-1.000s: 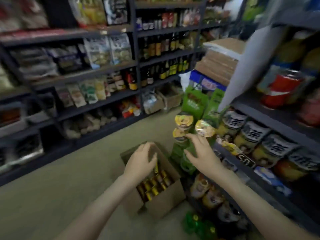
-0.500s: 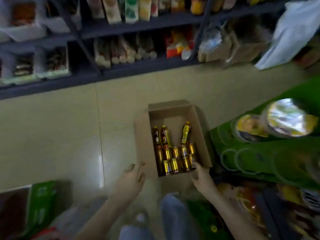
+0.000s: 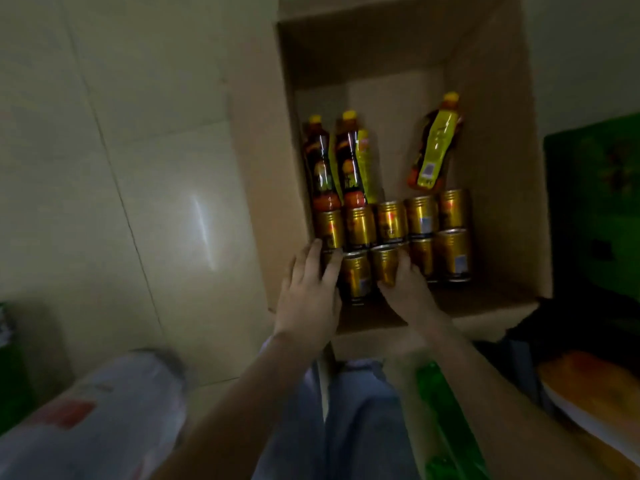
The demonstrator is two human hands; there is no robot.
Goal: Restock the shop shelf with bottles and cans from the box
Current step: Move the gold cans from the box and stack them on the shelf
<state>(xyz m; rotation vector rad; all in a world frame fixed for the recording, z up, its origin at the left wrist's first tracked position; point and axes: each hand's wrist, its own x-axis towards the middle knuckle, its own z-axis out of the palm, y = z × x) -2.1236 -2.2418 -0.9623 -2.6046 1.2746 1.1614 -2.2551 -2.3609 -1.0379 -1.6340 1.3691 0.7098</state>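
An open cardboard box [image 3: 263,188] stands on the floor below me. Three dark bottles with yellow caps lie in it: two side by side [image 3: 351,161] at the left and one [image 3: 434,147] at the right. Two rows of gold cans [image 3: 420,216] lie nearer to me. My left hand [image 3: 308,296] reaches into the box, its fingers curled over the leftmost can of the near row, which is mostly hidden. My right hand [image 3: 410,292] wraps around the third can [image 3: 384,265] of that row. One can [image 3: 356,278] lies between the hands.
A pale tiled floor [image 3: 121,168] spreads to the left of the box. A green crate [image 3: 595,188] stands at the right, with an orange packet [image 3: 588,386] below it. A green bottle [image 3: 440,403] lies beside my jeans-clad knee [image 3: 360,417]. A blurred pale bag [image 3: 86,420] fills the lower left.
My view has dropped from the shelves down into the box. Both hands moved from the box's near edge into it and closed on cans in the near row.
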